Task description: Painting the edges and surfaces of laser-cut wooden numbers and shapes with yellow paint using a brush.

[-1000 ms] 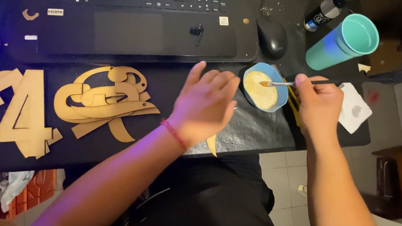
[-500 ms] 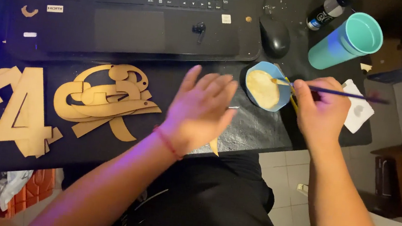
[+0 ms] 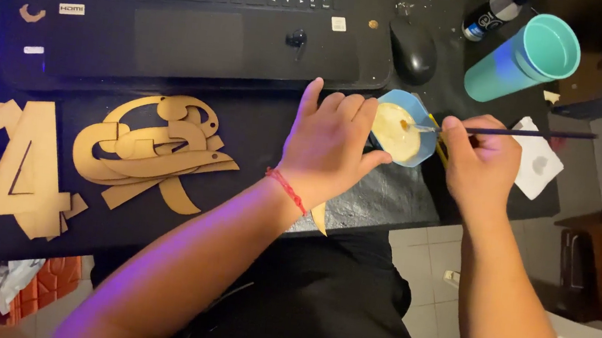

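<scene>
My right hand [image 3: 482, 164] grips a thin dark paintbrush [image 3: 528, 133], whose tip dips into a small blue bowl [image 3: 403, 133] of pale yellow paint. My left hand [image 3: 330, 144] lies flat on the dark desk just left of the bowl, thumb touching its rim, pressing down a cardboard piece whose pointed tip [image 3: 319, 218] shows below the wrist. A red string bracelet [image 3: 286, 188] circles that wrist. Flat tan cardboard cut-outs lie to the left: a tangle of curved shapes [image 3: 150, 149] and a number-shaped piece [image 3: 22, 166].
A black laptop [image 3: 182, 19] fills the back of the desk, with a black mouse [image 3: 412, 50] beside it. A teal cup [image 3: 525, 58], a small dark bottle [image 3: 490, 14] and a white paper napkin [image 3: 537, 166] stand at the right. Tiled floor lies below the desk edge.
My left hand slid right up to the bowl's rim. My right hand turned the brush so its handle points right and its tip sits in the paint.
</scene>
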